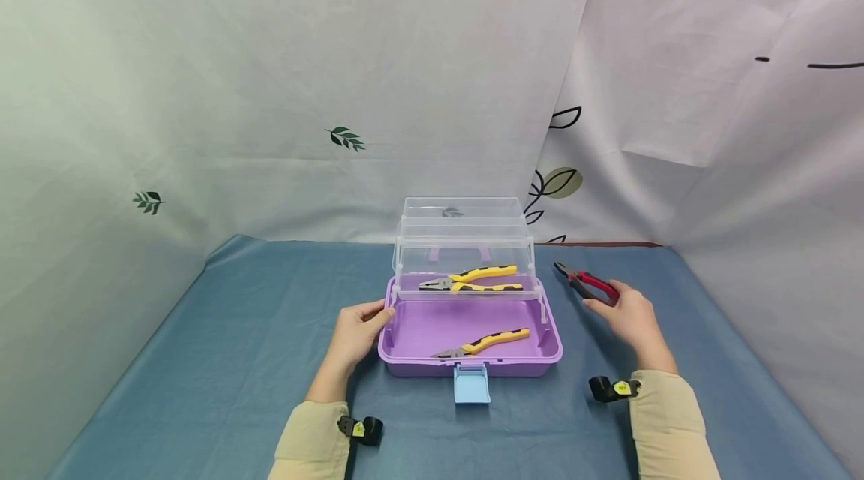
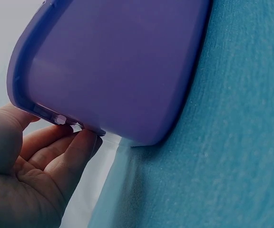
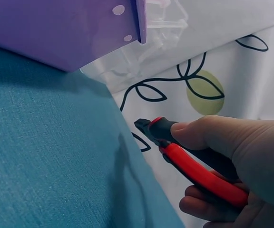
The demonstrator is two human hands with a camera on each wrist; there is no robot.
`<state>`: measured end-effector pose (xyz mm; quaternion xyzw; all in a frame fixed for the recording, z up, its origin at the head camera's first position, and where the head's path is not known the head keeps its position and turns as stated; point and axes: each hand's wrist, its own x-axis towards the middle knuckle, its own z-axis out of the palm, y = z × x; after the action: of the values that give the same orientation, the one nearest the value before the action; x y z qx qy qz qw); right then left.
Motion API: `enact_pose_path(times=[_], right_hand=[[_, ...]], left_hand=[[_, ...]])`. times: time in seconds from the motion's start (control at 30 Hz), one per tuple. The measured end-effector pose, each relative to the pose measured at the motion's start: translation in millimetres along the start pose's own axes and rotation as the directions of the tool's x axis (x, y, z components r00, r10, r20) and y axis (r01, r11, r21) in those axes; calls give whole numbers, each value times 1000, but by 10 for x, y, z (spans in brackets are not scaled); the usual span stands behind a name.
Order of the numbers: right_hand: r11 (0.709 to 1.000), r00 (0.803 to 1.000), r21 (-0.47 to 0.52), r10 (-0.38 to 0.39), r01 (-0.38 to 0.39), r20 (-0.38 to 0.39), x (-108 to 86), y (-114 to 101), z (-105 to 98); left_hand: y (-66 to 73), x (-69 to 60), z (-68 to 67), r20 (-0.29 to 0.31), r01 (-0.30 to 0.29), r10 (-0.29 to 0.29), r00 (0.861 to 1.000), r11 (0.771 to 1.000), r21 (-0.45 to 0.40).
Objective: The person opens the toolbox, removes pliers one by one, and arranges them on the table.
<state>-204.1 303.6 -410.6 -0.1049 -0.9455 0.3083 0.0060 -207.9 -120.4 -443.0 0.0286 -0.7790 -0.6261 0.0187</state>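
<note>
A purple toolbox [image 1: 415,326] stands open, its clear lid [image 1: 466,232] raised at the back. My left hand [image 1: 358,330] pinches the box's left rim; in the left wrist view the fingers [image 2: 75,152] touch that rim. Two pliers with yellow-and-black handles are at the box: one [image 1: 496,340] lies near the front wall, the other [image 1: 482,271] shows at the clear plastic behind; whether it is on or under that plastic, I cannot tell. Right of the box, my right hand [image 1: 634,319] holds diagonal cutters [image 3: 194,168] with red-and-black handles above the cloth, jaws pointing away.
A light-blue latch [image 1: 471,384] hangs down at the box's front. Blue cloth [image 1: 270,337] covers the table. White patterned curtains [image 1: 439,75] enclose the back and sides. Each wrist wears a black strap-mounted camera [image 1: 364,430].
</note>
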Motion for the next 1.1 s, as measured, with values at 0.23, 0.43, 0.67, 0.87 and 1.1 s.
enact_pose_path(times=[0.23,0.43,0.67,0.87,1.1], right_hand=[[1000,1000,-22,9,-8,13,10,23,17],[999,1000,-32,23,-23,20,25,31,52],[999,999,-36,24,-23,21,30,-1,72],[998,999,-54,40,-39,29,25,-21,79],[994,996,-70,86,-83,30,9,-32,94]], left_hand=[[-10,-2,2,-1,-4,4,1000,1000,7],[-6,-3,-1,0,5,-5,1000,1000,6],[-16,-6,-5,-3,12,-12,1000,1000,24],[-19,1,-4,-9,15,-15,1000,1000,25],[-14,3,1,-3,9,-9,1000,999,36]])
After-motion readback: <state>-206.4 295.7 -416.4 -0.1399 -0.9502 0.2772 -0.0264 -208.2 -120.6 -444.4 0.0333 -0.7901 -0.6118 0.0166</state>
